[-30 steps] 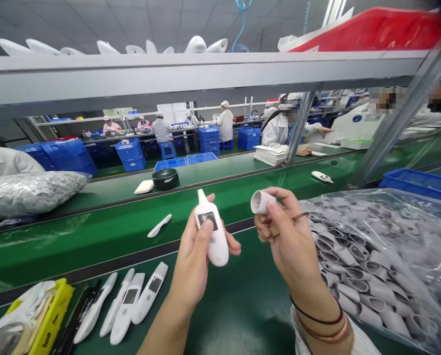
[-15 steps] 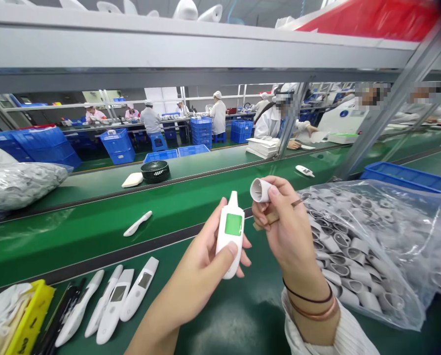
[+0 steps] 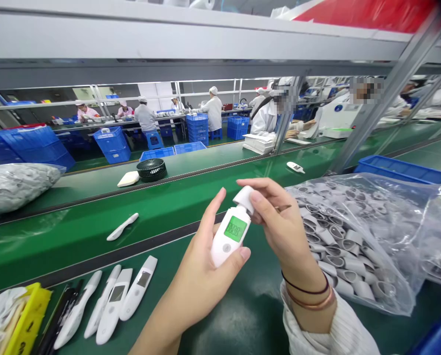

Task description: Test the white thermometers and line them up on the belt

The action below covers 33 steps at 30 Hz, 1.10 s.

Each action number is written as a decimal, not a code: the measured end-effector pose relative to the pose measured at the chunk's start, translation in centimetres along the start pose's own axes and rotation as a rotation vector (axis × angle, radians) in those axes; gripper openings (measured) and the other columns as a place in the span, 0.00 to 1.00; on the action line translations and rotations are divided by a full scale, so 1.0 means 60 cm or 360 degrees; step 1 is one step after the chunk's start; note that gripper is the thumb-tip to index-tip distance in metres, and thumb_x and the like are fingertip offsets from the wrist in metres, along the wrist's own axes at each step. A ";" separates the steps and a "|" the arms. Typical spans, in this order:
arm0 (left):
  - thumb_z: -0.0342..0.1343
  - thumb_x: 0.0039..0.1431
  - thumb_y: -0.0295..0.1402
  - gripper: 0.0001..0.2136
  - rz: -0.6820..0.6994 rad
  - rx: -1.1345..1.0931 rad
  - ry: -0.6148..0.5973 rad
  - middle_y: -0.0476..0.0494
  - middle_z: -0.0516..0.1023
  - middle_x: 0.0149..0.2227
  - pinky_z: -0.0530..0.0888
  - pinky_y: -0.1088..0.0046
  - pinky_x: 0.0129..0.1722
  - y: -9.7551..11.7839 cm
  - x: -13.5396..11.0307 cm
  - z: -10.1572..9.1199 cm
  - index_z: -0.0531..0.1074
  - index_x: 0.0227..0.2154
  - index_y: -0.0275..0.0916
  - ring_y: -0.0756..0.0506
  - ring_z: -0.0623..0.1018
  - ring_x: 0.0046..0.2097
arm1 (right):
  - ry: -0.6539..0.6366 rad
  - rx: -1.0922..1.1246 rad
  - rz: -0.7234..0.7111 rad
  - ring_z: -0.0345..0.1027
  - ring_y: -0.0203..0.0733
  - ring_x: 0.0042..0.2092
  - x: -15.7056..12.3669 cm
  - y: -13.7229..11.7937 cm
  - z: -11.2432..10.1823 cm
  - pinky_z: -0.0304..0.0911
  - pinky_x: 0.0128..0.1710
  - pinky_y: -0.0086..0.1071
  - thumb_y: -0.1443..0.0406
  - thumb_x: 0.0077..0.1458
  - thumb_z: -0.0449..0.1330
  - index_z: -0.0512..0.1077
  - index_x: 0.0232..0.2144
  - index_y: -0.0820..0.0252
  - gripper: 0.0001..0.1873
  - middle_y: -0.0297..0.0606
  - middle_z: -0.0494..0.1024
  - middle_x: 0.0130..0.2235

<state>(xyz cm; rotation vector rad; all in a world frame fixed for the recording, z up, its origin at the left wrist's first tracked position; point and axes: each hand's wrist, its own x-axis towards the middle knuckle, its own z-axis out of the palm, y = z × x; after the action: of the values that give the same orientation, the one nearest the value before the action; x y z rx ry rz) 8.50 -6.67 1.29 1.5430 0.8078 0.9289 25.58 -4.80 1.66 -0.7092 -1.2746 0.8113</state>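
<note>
My left hand (image 3: 205,266) grips a white ear thermometer (image 3: 226,246) whose green screen is lit and shows digits. Between the thumb and fingers of my right hand (image 3: 279,217) is a white cap (image 3: 244,198), which sits over the thermometer's tip, with a small gap above the body. To the right, a clear plastic bag (image 3: 401,296) holds many loose caps (image 3: 353,264). Several white thermometers (image 3: 115,305) lie on the green bench at the left, near my left forearm.
A yellow box (image 3: 30,320) stands at the lower left beside black pens (image 3: 59,313). On the green belt lie a thermometer (image 3: 122,227) and another farther right (image 3: 295,167). A black round fan (image 3: 152,169) sits beyond. A metal post (image 3: 386,93) rises at right; co-workers sit across.
My right hand has brought the cap left onto the thermometer's tip. Digits have appeared on the screen, and my left thumb has moved off the button. The belt thermometers have shifted slightly left.
</note>
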 end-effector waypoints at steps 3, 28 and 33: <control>0.62 0.64 0.42 0.33 0.0026 0.0010 0.0008 0.49 0.77 0.46 0.75 0.71 0.32 0.002 -0.001 0.001 0.54 0.67 0.70 0.49 0.73 0.31 | -0.0016 0.0002 0.0018 0.64 0.29 0.27 -0.001 0.001 0.002 0.62 0.23 0.21 0.59 0.63 0.64 0.80 0.42 0.52 0.07 0.31 0.73 0.29; 0.49 0.71 0.47 0.23 -0.0180 -0.0058 -0.0295 0.50 0.71 0.41 0.71 0.71 0.38 0.003 -0.009 -0.005 0.54 0.66 0.60 0.48 0.71 0.38 | 0.0169 -0.0225 -0.0184 0.68 0.35 0.27 -0.009 -0.004 0.013 0.61 0.22 0.28 0.60 0.62 0.62 0.81 0.38 0.52 0.08 0.34 0.78 0.31; 0.60 0.64 0.45 0.11 -0.0142 0.0401 -0.0059 0.54 0.67 0.32 0.62 0.72 0.32 0.005 0.003 0.009 0.67 0.39 0.44 0.48 0.65 0.33 | 0.0180 -0.0392 -0.0258 0.67 0.34 0.27 -0.011 -0.008 0.015 0.61 0.23 0.27 0.61 0.61 0.63 0.82 0.36 0.53 0.07 0.34 0.79 0.32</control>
<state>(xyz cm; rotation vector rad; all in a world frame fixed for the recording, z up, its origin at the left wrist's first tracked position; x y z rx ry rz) 9.07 -6.79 1.55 1.7202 0.9881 0.7529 24.66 -5.60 1.89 -0.8243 -1.3230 0.4798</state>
